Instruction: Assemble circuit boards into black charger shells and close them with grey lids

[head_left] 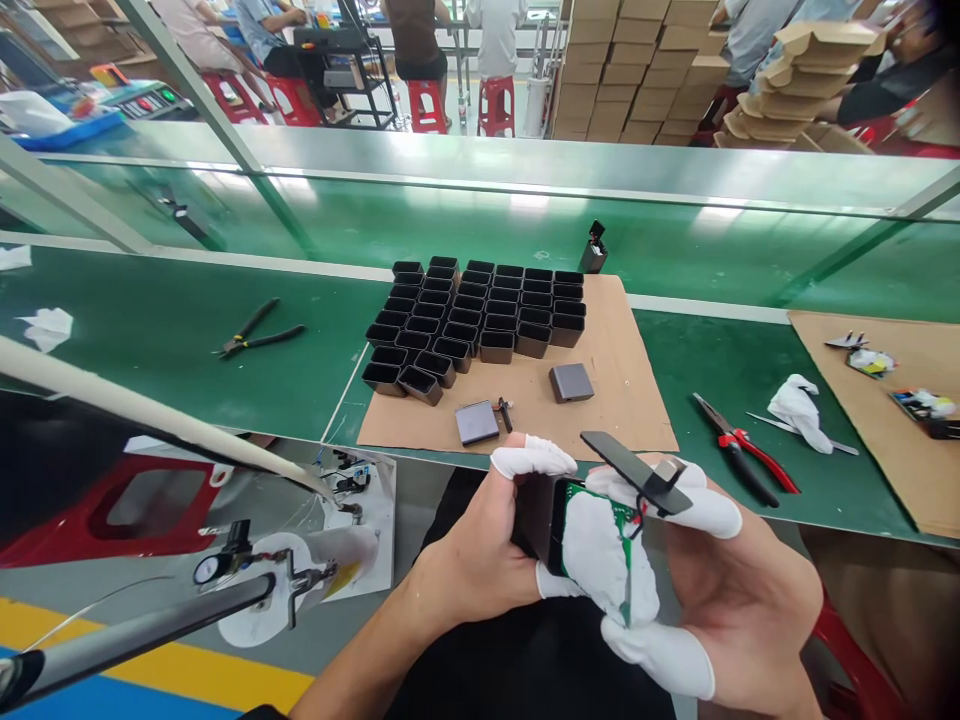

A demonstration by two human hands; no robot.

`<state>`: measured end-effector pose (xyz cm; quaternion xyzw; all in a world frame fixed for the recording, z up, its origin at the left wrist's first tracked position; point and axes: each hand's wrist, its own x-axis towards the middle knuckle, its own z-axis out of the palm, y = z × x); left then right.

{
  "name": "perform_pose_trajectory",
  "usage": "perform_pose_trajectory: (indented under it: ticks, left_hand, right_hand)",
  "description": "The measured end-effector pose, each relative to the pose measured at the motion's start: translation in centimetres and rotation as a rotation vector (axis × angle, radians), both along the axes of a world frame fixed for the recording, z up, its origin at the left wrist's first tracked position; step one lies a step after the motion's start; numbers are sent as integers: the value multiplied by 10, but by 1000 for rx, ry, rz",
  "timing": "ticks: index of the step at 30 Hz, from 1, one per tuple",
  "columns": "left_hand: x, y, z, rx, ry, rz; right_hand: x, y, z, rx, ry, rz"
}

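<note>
My left hand (469,555), with white finger cots on its fingertips, is closed around a black rectangular case (534,515). My right hand (750,580), also in finger cots, grips a green circuit board (622,512) with a white, putty-like covering (600,550). One end of the board sits in the case's open mouth; the rest sticks out to the right. A flat black lid (626,465) with a small bracket rests by my right fingers, and short red and black wires run near it. How deep the board reaches inside is hidden.
Rows of open black cases (461,310) stand on a cardboard sheet (630,380), beside two grey-black blocks (477,424). Red-handled pliers (739,445) and a white wad (801,410) lie right; black-handled cutters (255,330) lie left. An air-line stand (300,575) is at lower left.
</note>
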<state>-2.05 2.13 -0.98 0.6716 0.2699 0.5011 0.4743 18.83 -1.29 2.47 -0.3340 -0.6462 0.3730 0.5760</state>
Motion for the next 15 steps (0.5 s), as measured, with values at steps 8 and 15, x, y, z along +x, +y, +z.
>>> perform_pose_trajectory:
  ticks: [8, 15]
  left_hand:
    - [5, -1, 2, 8, 3, 10]
    - [4, -2, 2, -10, 0, -3]
  right_hand:
    - [1, 3, 3, 16, -19, 14]
    - [-1, 6, 2, 88, -69, -23]
